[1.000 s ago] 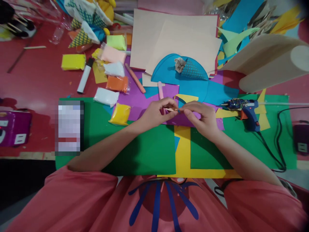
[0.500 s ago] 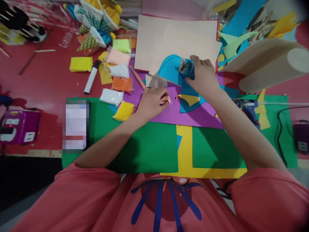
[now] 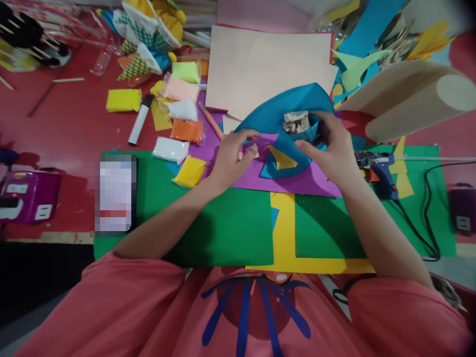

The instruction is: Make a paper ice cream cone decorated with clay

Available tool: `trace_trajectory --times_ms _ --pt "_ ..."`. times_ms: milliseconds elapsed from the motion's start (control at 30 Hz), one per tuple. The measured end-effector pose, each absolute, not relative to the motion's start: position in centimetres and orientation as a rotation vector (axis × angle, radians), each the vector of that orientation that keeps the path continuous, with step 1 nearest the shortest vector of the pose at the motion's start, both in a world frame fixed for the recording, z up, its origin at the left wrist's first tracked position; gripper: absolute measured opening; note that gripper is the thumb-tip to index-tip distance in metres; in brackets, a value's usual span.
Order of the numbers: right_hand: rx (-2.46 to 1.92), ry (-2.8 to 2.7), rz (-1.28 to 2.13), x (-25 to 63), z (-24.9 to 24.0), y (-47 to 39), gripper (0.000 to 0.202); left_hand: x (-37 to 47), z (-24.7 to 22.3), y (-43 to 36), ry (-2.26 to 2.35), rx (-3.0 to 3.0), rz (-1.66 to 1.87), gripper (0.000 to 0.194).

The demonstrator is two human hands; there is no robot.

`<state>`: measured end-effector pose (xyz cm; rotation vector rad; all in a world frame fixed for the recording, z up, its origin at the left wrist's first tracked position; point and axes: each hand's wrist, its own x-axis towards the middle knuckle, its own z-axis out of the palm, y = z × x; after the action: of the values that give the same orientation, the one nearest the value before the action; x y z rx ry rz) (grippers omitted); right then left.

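Note:
My right hand (image 3: 334, 144) grips a small blue paper cup (image 3: 310, 133) stuffed with crumpled beige paper (image 3: 296, 123). The cup lies against a large curved blue sheet (image 3: 275, 105); I cannot tell whether they are joined. At the sheet's left end is my left hand (image 3: 230, 161), fingers bent, thumb and index near a small peach-pink tip. What this hand holds is partly hidden. A pink stick (image 3: 210, 119) runs behind it. A yellow scrap (image 3: 284, 157) lies on the blue sheet's lower part. Beneath is a purple sheet (image 3: 256, 181).
Packets of coloured clay (image 3: 188, 130) and a marker (image 3: 140, 120) lie left. A phone (image 3: 116, 193) rests on the green sheet (image 3: 223, 228). At right are a glue gun (image 3: 386, 173) with its cord and a beige paper roll (image 3: 401, 111). Beige sheets (image 3: 267, 64) lie behind.
My right hand has moved right and down, turning the cup so its crumpled paper faces me. The blue sheet has shifted and tilted up. My left index finger has lifted from the thumb.

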<state>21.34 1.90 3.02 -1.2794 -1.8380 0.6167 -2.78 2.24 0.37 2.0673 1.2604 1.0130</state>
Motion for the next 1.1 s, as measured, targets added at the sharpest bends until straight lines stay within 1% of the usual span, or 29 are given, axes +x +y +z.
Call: trace_trajectory --times_ms 100,167,233,300,367,500,633,733,800,900,1100 --pt "-1.264 -1.823 0.659 21.2 1.9 1.4 0.05 -2.6 0.6 1.9 1.222 2.027 1.002 0.031" --pt "-1.243 -1.846 0.672 20.7 1.8 1.5 0.058 -2.6 0.7 1.6 1.207 2.042 0.975 0.034" --pt "-1.219 -1.89 0.71 20.2 2.1 1.9 0.062 -2.7 0.7 1.5 1.199 2.072 0.953 0.036" --pt "-1.214 -1.919 0.778 19.5 2.4 2.4 0.057 -2.8 0.6 1.6 1.205 2.1 0.943 0.04" --pt "-1.244 -1.891 0.859 19.0 2.6 3.0 0.046 -2.8 0.4 1.8 1.215 2.111 0.93 0.042" --pt "-1.216 -1.63 1.132 18.6 2.8 3.8 0.032 -2.7 0.1 2.3 1.246 1.993 0.979 0.04" --pt "-1.095 -1.259 1.474 19.1 3.5 3.5 0.028 -2.5 0.1 2.7 1.227 1.69 1.116 0.039" --pt "-1.059 -1.142 1.593 20.1 4.2 3.0 0.028 -2.5 0.4 2.8 1.188 1.545 1.165 0.039" --pt "-1.075 -1.096 1.59 21.0 4.5 2.9 0.023 -2.5 0.4 2.9 1.166 1.495 1.183 0.038" --pt "-1.081 -1.143 1.484 22.2 4.7 2.7 0.021 -2.5 0.1 3.3 1.121 1.431 1.214 0.036" --pt "-1.038 -1.151 1.384 21.9 3.8 0.6 0.034 -2.4 -0.9 4.3 1.149 1.337 1.207 0.031"
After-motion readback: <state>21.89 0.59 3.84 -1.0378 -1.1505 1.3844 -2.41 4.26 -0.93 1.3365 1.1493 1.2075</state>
